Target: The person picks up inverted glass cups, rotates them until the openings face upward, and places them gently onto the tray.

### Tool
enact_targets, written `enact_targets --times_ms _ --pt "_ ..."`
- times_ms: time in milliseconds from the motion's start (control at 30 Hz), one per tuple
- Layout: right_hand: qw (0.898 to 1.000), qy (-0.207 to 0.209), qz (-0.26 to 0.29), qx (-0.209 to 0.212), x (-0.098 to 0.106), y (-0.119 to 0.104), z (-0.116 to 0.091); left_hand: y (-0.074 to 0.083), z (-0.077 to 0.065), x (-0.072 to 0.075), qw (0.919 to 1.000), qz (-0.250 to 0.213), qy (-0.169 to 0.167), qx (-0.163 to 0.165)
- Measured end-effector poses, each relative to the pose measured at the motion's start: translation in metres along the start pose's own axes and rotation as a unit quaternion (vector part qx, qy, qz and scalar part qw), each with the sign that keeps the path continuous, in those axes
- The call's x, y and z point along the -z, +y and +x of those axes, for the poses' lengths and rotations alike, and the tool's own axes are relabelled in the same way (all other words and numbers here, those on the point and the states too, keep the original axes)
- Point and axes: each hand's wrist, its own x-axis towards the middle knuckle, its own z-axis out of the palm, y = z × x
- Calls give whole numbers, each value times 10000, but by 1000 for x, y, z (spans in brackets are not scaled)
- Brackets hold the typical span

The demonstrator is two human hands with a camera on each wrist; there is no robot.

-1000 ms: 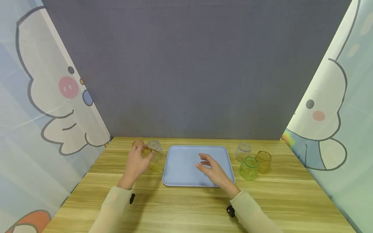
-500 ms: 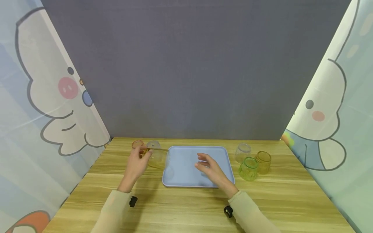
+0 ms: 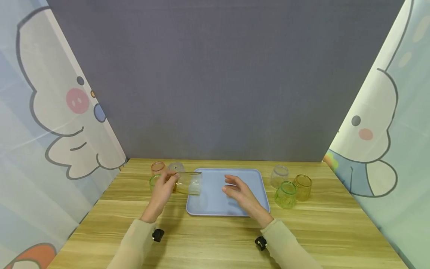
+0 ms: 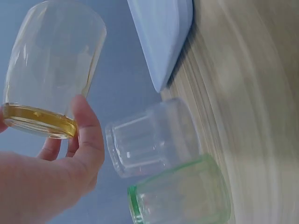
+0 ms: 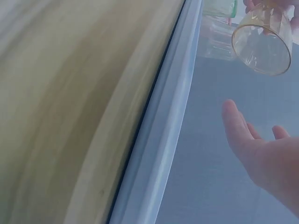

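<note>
My left hand (image 3: 162,196) grips a yellow drinking glass (image 3: 190,184) by its thick amber base. In the head view the glass lies sideways in the air, mouth to the right, overlapping the left side of the blue tray (image 3: 228,214). Thumb and fingers pinch around the base of this yellow glass (image 4: 53,60) in the left wrist view. Over the tray's right half hovers my right hand (image 3: 246,198), fingers loosely bent and apart, holding nothing. The right wrist view shows the glass's round mouth (image 5: 261,50) facing towards my right hand (image 5: 268,156).
Left of the tray stand an upside-down green glass (image 4: 182,193), a clear glass (image 3: 176,166) and an orange-pink glass (image 3: 158,166). At the right are another clear glass (image 3: 280,177), a green glass (image 3: 286,195) and a yellow glass (image 3: 303,187). A grey panel (image 3: 221,82) closes off the back.
My left hand has lifted the yellow glass, tipped it from upside down onto its side and carried it right, uncovering the green glass. The right hand has shifted slightly left.
</note>
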Motion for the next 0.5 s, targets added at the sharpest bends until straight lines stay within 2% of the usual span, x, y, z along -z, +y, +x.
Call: enact_targets --times_ms 200,500 --pt "9990 -69 428 -117 -3 -2 1 0 -1 -10 9995 -314 -44 39" --pt "9980 -172 579 -175 -9 -2 1 -1 -4 -27 9966 -818 93 -87"
